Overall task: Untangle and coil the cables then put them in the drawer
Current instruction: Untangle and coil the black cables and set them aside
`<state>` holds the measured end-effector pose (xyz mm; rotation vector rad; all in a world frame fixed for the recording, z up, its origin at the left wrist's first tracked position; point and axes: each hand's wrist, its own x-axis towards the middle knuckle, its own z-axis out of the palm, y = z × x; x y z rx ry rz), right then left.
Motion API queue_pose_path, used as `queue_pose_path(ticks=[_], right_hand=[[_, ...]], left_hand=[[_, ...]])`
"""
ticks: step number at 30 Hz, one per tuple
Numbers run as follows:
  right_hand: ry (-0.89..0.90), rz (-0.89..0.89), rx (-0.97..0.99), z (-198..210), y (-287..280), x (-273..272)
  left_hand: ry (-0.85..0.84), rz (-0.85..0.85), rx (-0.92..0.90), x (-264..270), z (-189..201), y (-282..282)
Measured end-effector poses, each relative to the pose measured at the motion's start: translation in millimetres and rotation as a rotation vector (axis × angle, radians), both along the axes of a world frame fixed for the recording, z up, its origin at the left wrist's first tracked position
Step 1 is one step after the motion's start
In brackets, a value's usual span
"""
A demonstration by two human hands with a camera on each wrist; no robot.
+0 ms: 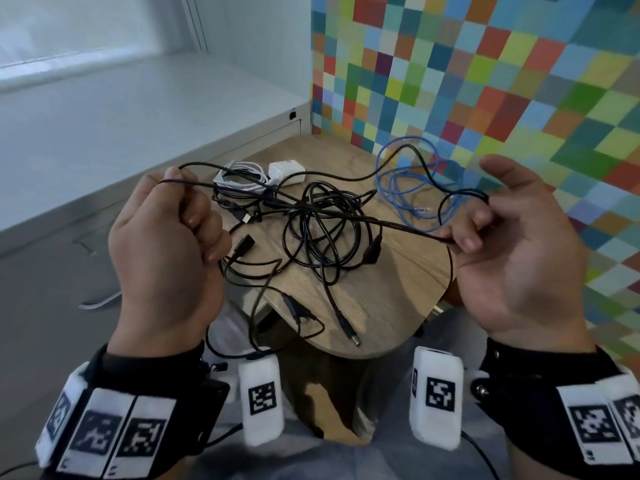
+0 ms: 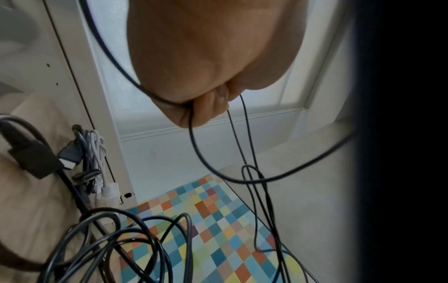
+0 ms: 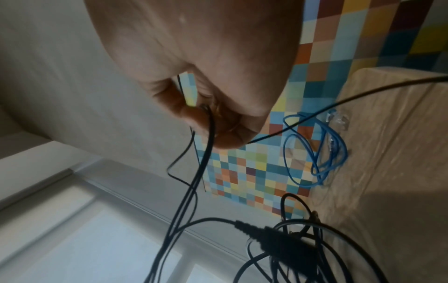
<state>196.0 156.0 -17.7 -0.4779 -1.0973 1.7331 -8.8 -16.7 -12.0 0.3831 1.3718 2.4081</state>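
A thin black cable (image 1: pixel 284 199) stretches between my two raised hands above a small wooden table (image 1: pixel 398 289). My left hand (image 1: pixel 173 230) is a fist gripping the cable (image 2: pixel 191 122) on the left. On the right, my right hand (image 1: pixel 485 230) pinches the same cable (image 3: pixel 208 126) between curled fingertips, thumb lifted. Under the stretched cable lies a tangle of black cables (image 1: pixel 325 233) with plugs. A blue network cable (image 1: pixel 408 181) lies loosely looped at the table's far right. A bundled white cable (image 1: pixel 239 178) and a white charger (image 1: pixel 287 173) sit at the far left.
A white cabinet (image 1: pixel 138 140) runs along the left, beside the table. A wall of coloured squares (image 1: pixel 485 81) stands behind and to the right. Several cable ends hang over the table's near edge toward my lap.
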Motion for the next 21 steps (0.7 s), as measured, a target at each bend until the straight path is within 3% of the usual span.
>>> queue_pose_path(ticks=[4,10,13,17,19,21], right_hand=[[-0.066,-0.114,0.107,0,-4,-3],[-0.014,-0.193,0.068,-4,6,-1],[-0.075,-0.279,0.115,-9,14,1],[-0.455,-0.299,0.309,-16,27,10],[-0.728,-0.22,0.426,-19,26,13],[-0.892,-0.174,0.517,-24,25,14]], left_hand=[[0.003,0.053,0.017,1,2,-1],[0.032,0.163,0.028,-4,2,-3],[0.05,0.239,0.033,-11,0,-5],[0.143,0.258,-0.031,-20,4,-12],[0.214,0.213,-0.084,-14,5,-10],[0.307,0.115,-0.105,-4,6,-6]])
